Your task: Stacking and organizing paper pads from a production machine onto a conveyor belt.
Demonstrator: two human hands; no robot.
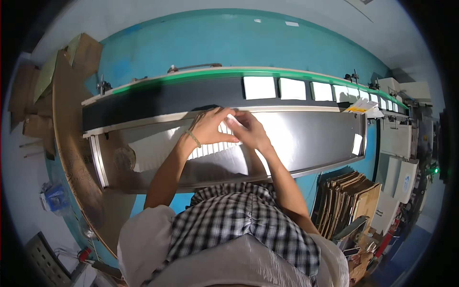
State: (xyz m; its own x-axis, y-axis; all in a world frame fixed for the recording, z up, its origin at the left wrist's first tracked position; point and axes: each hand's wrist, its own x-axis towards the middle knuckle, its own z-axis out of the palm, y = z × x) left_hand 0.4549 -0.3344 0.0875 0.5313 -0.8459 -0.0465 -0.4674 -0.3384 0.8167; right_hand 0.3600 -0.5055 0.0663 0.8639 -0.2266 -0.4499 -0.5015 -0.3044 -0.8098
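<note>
Both my hands meet over a shiny steel table (311, 138), just in front of a dark conveyor belt (158, 98). My left hand (210, 126), with a bead bracelet at the wrist, and my right hand (248, 131) together pinch a small white flat box (231, 119). Under the hands stands a tight row of white flat boxes (210, 148) on edge. To its left lies a white sheet or flattened pack (153, 150).
Several white boxes (291, 88) ride the belt toward the right. One white piece (357, 143) lies at the table's right end. Flattened brown cartons (349, 201) lean below the table at the right; cardboard (62, 71) is stacked at the left. Machines stand at far right.
</note>
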